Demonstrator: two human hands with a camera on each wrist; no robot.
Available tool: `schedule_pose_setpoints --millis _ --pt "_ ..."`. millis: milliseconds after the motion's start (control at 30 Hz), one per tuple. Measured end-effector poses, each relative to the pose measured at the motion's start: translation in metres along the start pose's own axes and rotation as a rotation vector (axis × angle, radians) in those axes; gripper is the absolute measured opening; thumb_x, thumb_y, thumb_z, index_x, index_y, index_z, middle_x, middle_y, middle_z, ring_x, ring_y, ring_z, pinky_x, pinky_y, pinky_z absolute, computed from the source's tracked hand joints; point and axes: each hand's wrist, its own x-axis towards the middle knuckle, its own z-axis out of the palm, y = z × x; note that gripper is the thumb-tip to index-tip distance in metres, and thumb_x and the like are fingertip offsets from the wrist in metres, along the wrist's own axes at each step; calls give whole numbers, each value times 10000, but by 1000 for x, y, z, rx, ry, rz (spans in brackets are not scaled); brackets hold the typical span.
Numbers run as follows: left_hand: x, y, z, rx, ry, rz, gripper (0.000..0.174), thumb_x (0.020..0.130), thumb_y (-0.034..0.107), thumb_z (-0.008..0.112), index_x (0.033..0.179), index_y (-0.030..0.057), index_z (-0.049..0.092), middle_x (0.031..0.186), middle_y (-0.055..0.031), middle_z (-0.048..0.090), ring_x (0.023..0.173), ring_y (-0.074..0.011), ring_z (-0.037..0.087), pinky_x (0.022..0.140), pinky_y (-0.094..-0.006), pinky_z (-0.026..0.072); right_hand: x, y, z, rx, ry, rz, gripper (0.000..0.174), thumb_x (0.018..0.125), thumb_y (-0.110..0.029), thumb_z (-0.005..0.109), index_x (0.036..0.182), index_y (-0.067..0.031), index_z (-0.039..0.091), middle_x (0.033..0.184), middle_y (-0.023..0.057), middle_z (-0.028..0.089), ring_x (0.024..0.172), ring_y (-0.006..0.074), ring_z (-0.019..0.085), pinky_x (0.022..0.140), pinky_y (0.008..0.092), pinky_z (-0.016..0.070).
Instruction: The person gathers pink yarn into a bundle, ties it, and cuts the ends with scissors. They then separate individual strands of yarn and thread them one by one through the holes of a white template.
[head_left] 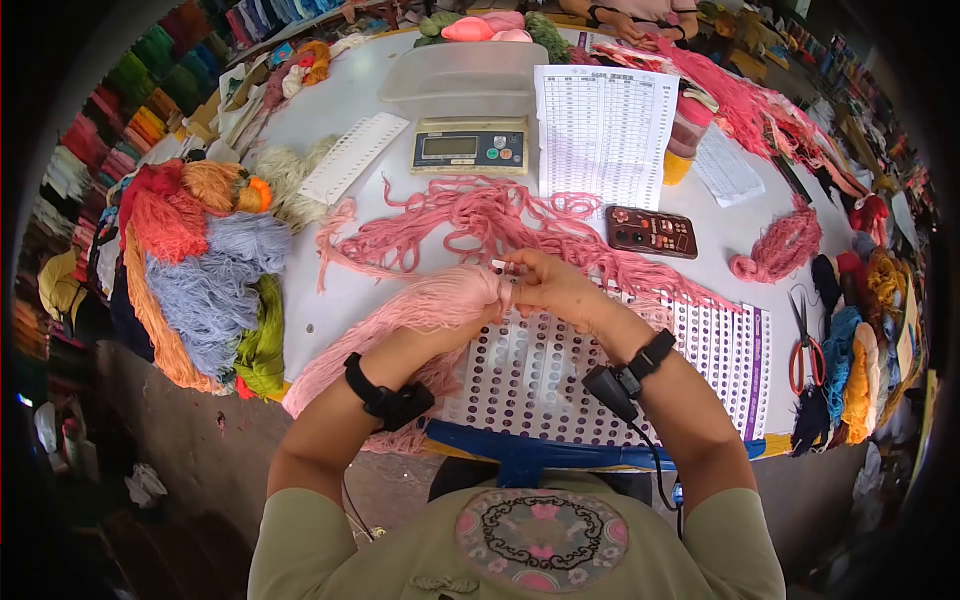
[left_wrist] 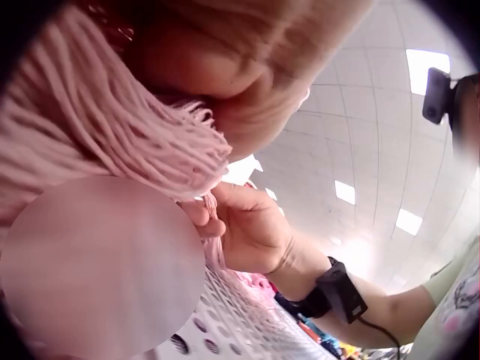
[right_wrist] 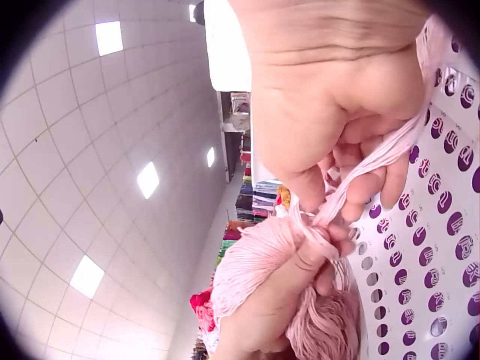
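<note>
A thick hank of light pink yarn (head_left: 425, 300) lies across the front of the table, its gathered end between my two hands. My left hand (right_wrist: 274, 300) grips that end, with yarn bulging on both sides of its fingers. Close against it, my right hand (head_left: 555, 290) pinches a thin bundle of pink strands (right_wrist: 379, 159), which crosses over the left fingers at the hank's neck. The left hand is partly hidden by yarn in the head view. Beyond the hands, darker pink yarn (head_left: 480, 215) sprawls loosely.
Under my hands lies a white sheet with rows of purple-rimmed holes (head_left: 700, 350). Behind are a digital scale (head_left: 470, 147), a plastic tub (head_left: 455, 75), a printed list (head_left: 605, 130) and a dark phone (head_left: 650, 232). Scissors (head_left: 805, 350) lie right; coloured yarns (head_left: 205, 270) pile left. Another person (head_left: 630, 20) sits opposite.
</note>
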Motion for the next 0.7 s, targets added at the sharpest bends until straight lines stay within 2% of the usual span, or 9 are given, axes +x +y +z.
schedule_pose_setpoints --millis 167,233,367,433,467,533,567,633,700 --pt "-30 -28 -38 -628 345 -351 210 933 184 517 783 50 577 655 -13 539 529 -106 512 428 -232 378 17 9 4 -103 115 73 286 952 -264 549 1110 -26 532 744 61 638 575 104 570 557 234 468" --pt "-57 -53 -94 -1401 117 -370 220 952 165 472 764 65 529 606 8 461 472 -81 417 409 -228 326 18 4 6 -201 134 104 279 966 -284 521 1072 -26 541 704 61 637 546 107 566 543 237 467" --pt "-116 -55 -174 -1311 223 52 189 950 185 474 833 57 547 602 31 412 491 -74 392 432 -202 325 23 3 6 -221 134 185 299 974 -307 493 1051 -25 553 665 60 637 520 99 556 514 234 459" --pt "-137 -62 -206 -1268 478 57 200 954 231 487 875 68 571 659 9 510 501 -90 421 453 -224 353 25 5 5 -212 131 191 297 972 -307 494 1044 -26 557 668 59 639 517 96 551 510 232 454" --pt "-139 -64 -206 -1263 481 58 200 954 231 487 875 68 571 659 9 510 501 -90 421 453 -224 353 26 6 4 -204 130 191 295 969 -302 499 1049 -24 555 660 59 637 504 97 540 508 229 451" --pt "-129 -38 -186 -256 1374 -243 188 948 216 513 860 68 588 713 -5 585 554 -86 471 507 -218 376 26 12 3 -191 132 183 293 967 -298 505 1055 -22 553 652 59 635 490 98 528 505 226 447" --pt "-131 -25 -170 -249 1373 -231 188 948 216 513 860 68 588 713 -5 585 554 -86 471 507 -218 376 27 18 2 -170 137 162 287 950 -281 537 1055 -15 558 701 69 651 531 100 562 518 238 466" --pt "-138 -3 -128 -124 971 -277 227 928 280 575 952 60 623 822 -18 642 621 -92 528 556 -242 401 22 17 6 -157 150 125 285 933 -264 569 1055 -7 562 749 78 667 572 103 597 531 251 484" --pt "-120 16 -100 -487 753 -168 335 920 309 589 1068 10 612 910 -65 651 781 -144 591 682 -273 451 11 10 22 -12 317 -37 288 896 -184 629 1095 10 555 874 77 628 702 102 613 545 257 501"
